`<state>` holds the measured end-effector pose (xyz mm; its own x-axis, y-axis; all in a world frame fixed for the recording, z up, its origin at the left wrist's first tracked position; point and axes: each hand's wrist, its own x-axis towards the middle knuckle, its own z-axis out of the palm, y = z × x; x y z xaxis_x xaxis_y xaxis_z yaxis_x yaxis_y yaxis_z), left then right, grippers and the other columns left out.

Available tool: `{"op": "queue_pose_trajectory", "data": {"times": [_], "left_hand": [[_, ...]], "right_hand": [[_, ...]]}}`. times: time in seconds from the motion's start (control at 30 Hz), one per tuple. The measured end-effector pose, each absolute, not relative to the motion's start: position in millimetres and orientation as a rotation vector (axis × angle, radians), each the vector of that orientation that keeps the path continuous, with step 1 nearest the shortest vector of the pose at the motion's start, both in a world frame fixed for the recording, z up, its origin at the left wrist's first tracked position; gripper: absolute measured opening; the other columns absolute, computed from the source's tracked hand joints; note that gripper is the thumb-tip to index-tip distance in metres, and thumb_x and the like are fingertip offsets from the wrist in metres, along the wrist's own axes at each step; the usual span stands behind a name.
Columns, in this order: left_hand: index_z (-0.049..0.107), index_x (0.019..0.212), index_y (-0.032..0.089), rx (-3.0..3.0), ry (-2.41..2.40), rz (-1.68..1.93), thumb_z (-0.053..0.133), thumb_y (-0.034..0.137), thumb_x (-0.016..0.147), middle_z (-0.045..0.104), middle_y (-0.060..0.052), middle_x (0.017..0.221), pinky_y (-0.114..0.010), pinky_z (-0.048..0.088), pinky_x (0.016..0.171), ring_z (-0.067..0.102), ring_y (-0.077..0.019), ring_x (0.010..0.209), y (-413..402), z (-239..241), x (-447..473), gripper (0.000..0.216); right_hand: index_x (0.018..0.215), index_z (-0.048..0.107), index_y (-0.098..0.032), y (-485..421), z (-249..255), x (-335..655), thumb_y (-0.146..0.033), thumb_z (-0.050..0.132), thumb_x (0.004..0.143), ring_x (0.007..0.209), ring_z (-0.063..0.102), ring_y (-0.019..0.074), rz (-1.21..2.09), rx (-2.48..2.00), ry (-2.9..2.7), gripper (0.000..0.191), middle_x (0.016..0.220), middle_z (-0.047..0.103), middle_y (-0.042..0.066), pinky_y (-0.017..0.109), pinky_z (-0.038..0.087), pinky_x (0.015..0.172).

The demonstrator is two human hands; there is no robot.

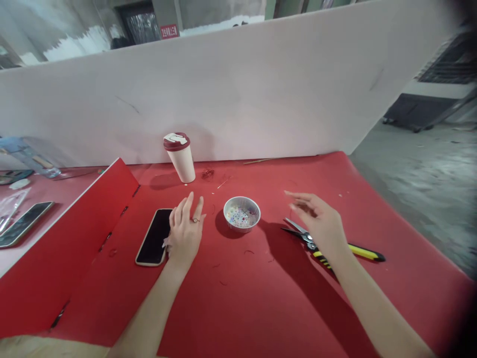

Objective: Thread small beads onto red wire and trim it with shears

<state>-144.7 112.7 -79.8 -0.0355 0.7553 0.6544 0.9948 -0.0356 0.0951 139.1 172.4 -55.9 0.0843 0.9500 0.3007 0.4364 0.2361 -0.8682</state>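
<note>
My left hand [185, 228] has its fingers spread and raised, with a ring on one finger. It is beside the right edge of a dark-screened phone [154, 239], and whether it touches the phone is unclear. Between my hands sits a small white bowl [242, 227] holding tiny multicoloured beads. To the bowl's right, my right hand [322, 221] hovers with thumb and fingers loosely curved and apart; I make out nothing held in it. Partly hidden under that hand and forearm, a pair of snips [307, 237] with yellow-and-black handles lies with its blades parted.
A white cup [182, 164] with a dark red lid stands near the white partition [238, 99]. Red thread [207, 174] lies right of it, with scraps on the red tabletop [238, 308]. Left, beyond a red divider [74, 248], are another phone [26, 223] and a clear bottle [32, 156].
</note>
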Motion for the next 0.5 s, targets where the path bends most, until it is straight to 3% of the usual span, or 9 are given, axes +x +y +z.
{"op": "queue_pose_trajectory", "data": {"times": [0.2, 0.3, 0.37, 0.43, 0.5], "left_hand": [[0.037, 0.136, 0.03, -2.03, -1.49, -0.635, 0.046, 0.017, 0.087, 0.046, -0.006, 0.138, -0.043, 0.022, 0.109, 0.039, -0.0218, 0.128, 97, -68, -117, 0.051], [0.041, 0.134, 0.025, -2.109, -1.39, -0.643, 0.043, 0.019, 0.088, 0.05, -0.007, 0.134, -0.041, 0.022, 0.108, 0.04, -0.0218, 0.127, 88, -62, -92, 0.046], [0.047, 0.129, 0.021, -2.158, -1.423, -0.734, 0.04, 0.021, 0.089, 0.054, -0.008, 0.13, -0.04, 0.029, 0.104, 0.042, -0.0232, 0.125, 85, -60, -72, 0.04], [0.052, 0.122, 0.017, -2.254, -1.428, -0.829, 0.039, 0.025, 0.09, 0.061, -0.011, 0.119, -0.038, 0.038, 0.095, 0.051, -0.0231, 0.115, 83, -61, -53, 0.035], [0.058, 0.11, 0.016, -2.34, -1.465, -0.869, 0.04, 0.026, 0.09, 0.069, -0.01, 0.093, -0.034, 0.044, 0.078, 0.062, -0.0206, 0.089, 83, -67, -39, 0.029]], "right_hand": [[0.091, 0.067, -0.02, 142, -51, 121, -0.036, 0.063, 0.074, 0.079, 0.065, 0.021, 0.814, -1.275, -1.348, 0.024, 0.088, 0.069, 0.007, 0.039, 0.053, 0.076], [0.088, 0.063, -0.02, 128, -50, 113, -0.034, 0.065, 0.074, 0.073, 0.065, 0.0184, 0.83, -1.171, -1.257, 0.02, 0.084, 0.067, 0.004, 0.038, 0.055, 0.074], [0.083, 0.061, -0.02, 121, -54, 109, -0.033, 0.067, 0.072, 0.067, 0.066, 0.0177, 0.879, -1.112, -1.21, 0.017, 0.075, 0.065, 0.002, 0.037, 0.056, 0.072], [0.082, 0.06, -0.02, 116, -59, 108, -0.031, 0.068, 0.072, 0.069, 0.067, 0.0186, 0.994, -1.053, -1.149, 0.017, 0.072, 0.063, 0.0, 0.036, 0.057, 0.072], [0.083, 0.06, -0.021, 112, -64, 108, -0.031, 0.068, 0.073, 0.075, 0.069, 0.0198, 1.11, -1.016, -1.083, 0.017, 0.075, 0.063, -0.001, 0.036, 0.056, 0.075]]}}
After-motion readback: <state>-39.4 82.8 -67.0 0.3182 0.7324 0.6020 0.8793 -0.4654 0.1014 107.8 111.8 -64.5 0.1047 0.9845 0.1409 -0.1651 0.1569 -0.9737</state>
